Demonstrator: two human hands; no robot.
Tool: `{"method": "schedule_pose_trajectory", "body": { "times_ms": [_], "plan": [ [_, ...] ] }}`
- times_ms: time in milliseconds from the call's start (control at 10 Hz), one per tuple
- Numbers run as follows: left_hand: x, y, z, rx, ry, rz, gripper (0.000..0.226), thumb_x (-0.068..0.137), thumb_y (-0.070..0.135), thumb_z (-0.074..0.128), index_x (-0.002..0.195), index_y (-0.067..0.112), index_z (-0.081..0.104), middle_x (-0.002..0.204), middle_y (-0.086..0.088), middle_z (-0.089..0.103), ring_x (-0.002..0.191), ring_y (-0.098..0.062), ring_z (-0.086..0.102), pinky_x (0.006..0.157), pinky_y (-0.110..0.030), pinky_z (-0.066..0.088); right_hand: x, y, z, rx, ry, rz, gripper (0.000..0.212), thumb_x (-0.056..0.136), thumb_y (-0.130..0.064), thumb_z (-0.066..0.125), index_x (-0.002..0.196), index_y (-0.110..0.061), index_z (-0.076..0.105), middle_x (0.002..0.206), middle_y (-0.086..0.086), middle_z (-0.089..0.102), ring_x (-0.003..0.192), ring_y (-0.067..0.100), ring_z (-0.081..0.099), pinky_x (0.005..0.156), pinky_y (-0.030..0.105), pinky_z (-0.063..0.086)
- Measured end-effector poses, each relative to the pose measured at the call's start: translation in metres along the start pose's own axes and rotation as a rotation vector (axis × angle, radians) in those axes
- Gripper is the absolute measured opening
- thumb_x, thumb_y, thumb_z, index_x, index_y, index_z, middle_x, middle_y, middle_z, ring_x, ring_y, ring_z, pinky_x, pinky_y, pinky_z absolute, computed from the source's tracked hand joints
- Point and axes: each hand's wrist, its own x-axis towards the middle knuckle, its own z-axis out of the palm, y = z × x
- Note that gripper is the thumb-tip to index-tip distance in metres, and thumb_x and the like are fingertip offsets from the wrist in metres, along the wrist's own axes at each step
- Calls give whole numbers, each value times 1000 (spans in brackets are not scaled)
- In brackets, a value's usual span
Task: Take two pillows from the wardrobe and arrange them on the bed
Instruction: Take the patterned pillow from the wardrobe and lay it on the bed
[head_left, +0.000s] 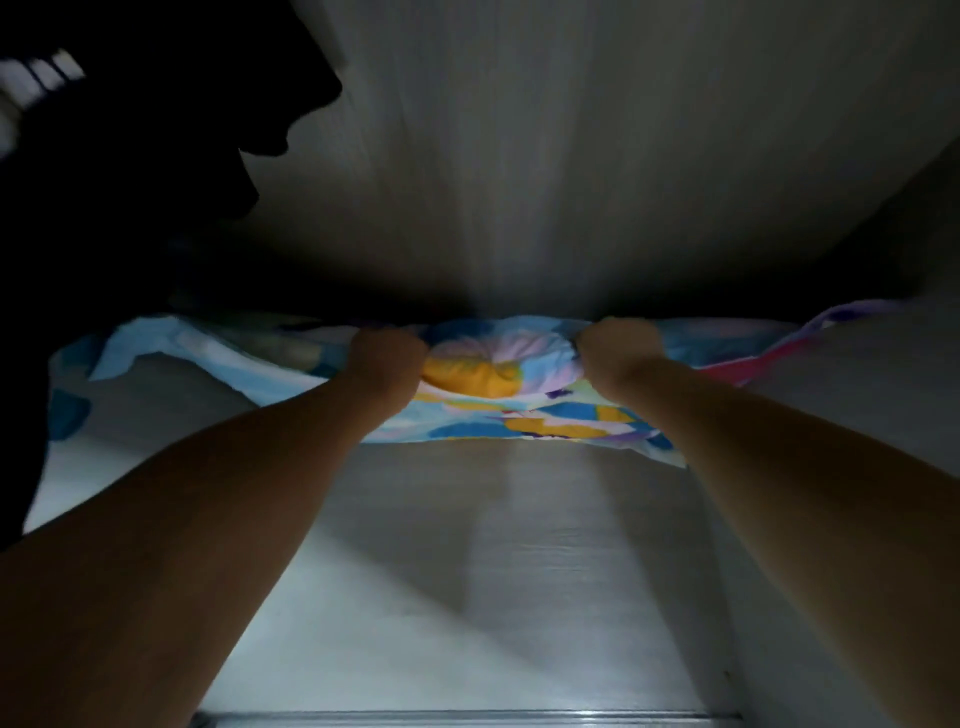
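Observation:
A pillow (493, 374) in a patterned cover of blue, yellow, pink and white lies across a dim wardrobe shelf (467, 571). Both my arms reach forward into the compartment. My left hand (387, 358) is clenched on the pillow's front edge left of its middle. My right hand (618, 353) is clenched on the same edge right of the middle. The cloth bunches into a bulge between my fists. The pillow's far side is lost in darkness. I cannot tell whether a second pillow lies behind it.
The compartment's pale ceiling panel (571, 130) slopes overhead. A dark mass (130, 182) fills the upper left. A pale side wall (883, 389) stands at the right. The shelf's front lip (467, 719) runs along the bottom edge.

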Motion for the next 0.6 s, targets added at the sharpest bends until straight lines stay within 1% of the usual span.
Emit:
{"method": "schedule_pose_trajectory", "body": {
  "times_ms": [100,200,300,400,500,600],
  "plan": [
    [-24,-5,-13,115,-30,93,31,94,9,41,113,9,65,117,-10,69,111,-28,64,89,-37,51,-39,-9,-9,-59,-35,-71,34,97,-16,40,122,-12,63,124,10,65,117,29,61,92,36,49],
    [-46,-14,-40,234,-33,215,32,93,7,42,116,11,64,118,-7,68,111,-28,64,88,-37,52,-79,-17,-23,-88,-78,-137,33,96,-17,41,119,-12,64,122,10,66,115,28,62,91,34,49],
    [-66,-20,-73,263,-77,265,32,90,4,46,115,10,64,119,-7,67,112,-29,63,87,-37,51,-114,-12,-52,-68,-125,-124,32,95,-15,43,117,-11,65,121,10,67,115,29,62,91,34,50],
    [-92,-21,-114,248,-66,290,32,90,3,46,116,9,63,123,-8,64,115,-29,60,91,-39,50,-149,0,-90,14,-171,-58,32,95,-19,46,120,-10,64,125,11,64,118,30,60,93,36,49],
    [-122,-24,-147,171,-183,308,31,94,6,41,117,3,61,127,-16,60,119,-33,55,91,-32,47,-203,6,-124,92,-208,1,35,96,-22,45,124,-10,61,129,12,62,121,30,58,96,36,48],
    [-162,-28,-193,125,-131,415,34,93,9,40,114,-9,59,126,-27,57,118,-41,51,63,-22,35,-265,10,-153,129,-245,51,36,96,-25,44,124,-9,61,128,13,62,122,30,57,97,37,48]
  ]
}}
